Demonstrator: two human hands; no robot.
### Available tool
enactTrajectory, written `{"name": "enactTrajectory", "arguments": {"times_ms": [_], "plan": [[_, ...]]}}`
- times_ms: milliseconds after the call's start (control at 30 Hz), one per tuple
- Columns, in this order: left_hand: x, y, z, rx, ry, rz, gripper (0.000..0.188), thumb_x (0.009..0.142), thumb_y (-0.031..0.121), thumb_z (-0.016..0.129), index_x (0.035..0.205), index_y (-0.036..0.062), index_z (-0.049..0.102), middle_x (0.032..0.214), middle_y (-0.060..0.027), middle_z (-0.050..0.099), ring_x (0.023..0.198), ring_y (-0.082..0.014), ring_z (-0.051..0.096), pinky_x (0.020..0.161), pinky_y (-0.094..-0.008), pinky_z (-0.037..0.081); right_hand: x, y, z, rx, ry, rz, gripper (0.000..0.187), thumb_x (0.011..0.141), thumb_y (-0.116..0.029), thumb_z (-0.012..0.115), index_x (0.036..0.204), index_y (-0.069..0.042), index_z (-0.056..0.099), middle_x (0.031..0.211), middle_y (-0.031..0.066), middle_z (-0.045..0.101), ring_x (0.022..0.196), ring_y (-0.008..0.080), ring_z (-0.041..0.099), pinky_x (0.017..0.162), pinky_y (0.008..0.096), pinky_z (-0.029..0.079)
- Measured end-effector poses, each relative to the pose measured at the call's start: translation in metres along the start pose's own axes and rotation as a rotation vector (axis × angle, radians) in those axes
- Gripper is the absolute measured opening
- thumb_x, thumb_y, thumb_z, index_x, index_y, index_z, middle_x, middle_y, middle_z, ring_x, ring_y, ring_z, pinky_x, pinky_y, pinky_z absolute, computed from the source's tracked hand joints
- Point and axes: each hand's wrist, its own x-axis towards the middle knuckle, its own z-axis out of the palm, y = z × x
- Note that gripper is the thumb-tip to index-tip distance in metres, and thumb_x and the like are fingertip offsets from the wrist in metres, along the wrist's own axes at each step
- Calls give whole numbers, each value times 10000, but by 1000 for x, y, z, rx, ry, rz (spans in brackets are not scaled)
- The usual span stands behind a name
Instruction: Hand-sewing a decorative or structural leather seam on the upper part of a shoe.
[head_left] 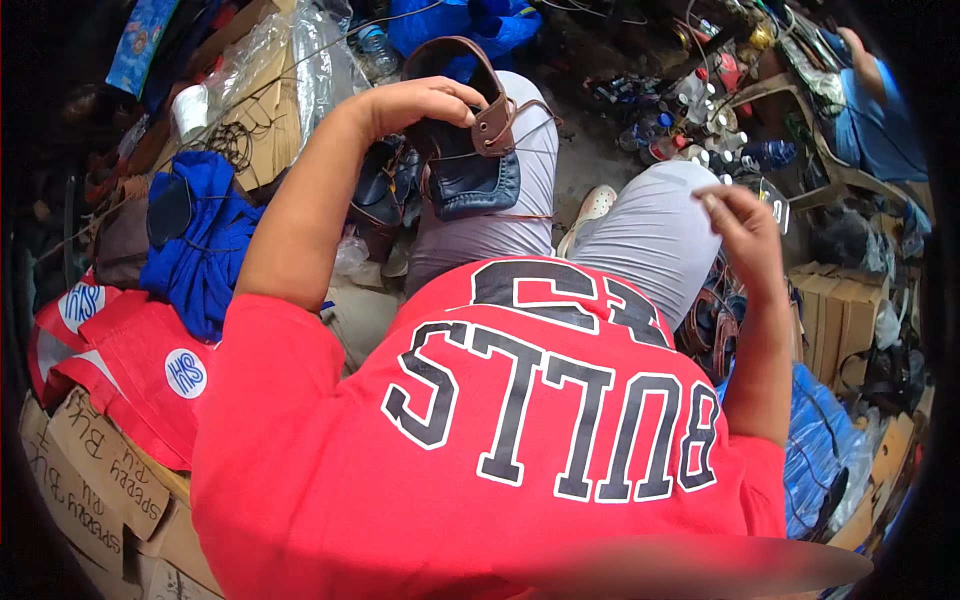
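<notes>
A brown and dark navy boat shoe [478, 188] rests on my left thigh, its opening toward the far side. My left hand [428, 103] is closed on its brown collar, with fingers over the edge by the eyelets. A thin brown lace [541, 108] loops out from the eyelet flap, and a thin strand crosses the shoe. Away to the right, beyond my right knee, my right hand [748, 228] is raised with thumb and fingertips pinched together. Whatever is in that pinch is too small to make out.
Several small bottles [690, 150] crowd the floor at the far right, near a beige chair frame [815, 160]. Blue cloth [195, 240], red bags [145, 350] and cardboard boxes [105, 465] lie at left. Another person's blue clothing [880, 125] shows at far right.
</notes>
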Motion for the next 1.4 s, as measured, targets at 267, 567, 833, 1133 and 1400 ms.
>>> {"name": "enactTrajectory", "arguments": {"times_ms": [267, 567, 833, 1133, 1400], "plan": [[11, -8, 26, 125, 147, -29, 314, 795, 208, 717, 1008, -8, 633, 889, 21, 637, 811, -43, 539, 784, -211, 438, 54, -32, 42, 1110, -161, -496, 154, 912, -106, 558, 979, 16, 624, 876, 115, 629, 832, 175, 596, 840, 342, 474], [9, -34, 30, 33, 224, 50, 329, 815, 225, 693, 1056, 12, 623, 884, 5, 645, 820, -53, 542, 774, -235, 438, 16, -10, -49, 1096, 14, -433, 155, 968, -194, 454, 888, -72, 509, 753, 8, 445, 652, 110, 417, 695, 298, 442], [8, -24, 25, -37, 227, 45, 288, 818, 149, 687, 1056, 5, 616, 972, -11, 647, 891, -70, 565, 842, -241, 440, -139, 178, -116, 500, 675, 603, 161, 888, -229, 594, 866, -70, 597, 640, -11, 518, 551, 93, 467, 508, 247, 381], [2, 5, 33, 88, 152, 26, 339, 805, 70, 668, 1118, -8, 564, 1037, -17, 618, 947, -73, 544, 872, -249, 437, 8, 52, 14, -299, 259, -164, 278, 817, -91, 640, 1093, -58, 636, 1022, 96, 626, 914, 196, 595, 807, 311, 469], [22, 14, 33, 86, 275, 191, 301, 766, 136, 655, 1033, 4, 613, 902, -16, 645, 825, -78, 554, 748, -246, 454, 121, -13, 102, -414, 286, -616, 82, 771, -187, 657, 793, -108, 661, 821, 93, 613, 774, 279, 605, 692, 353, 481]]}}
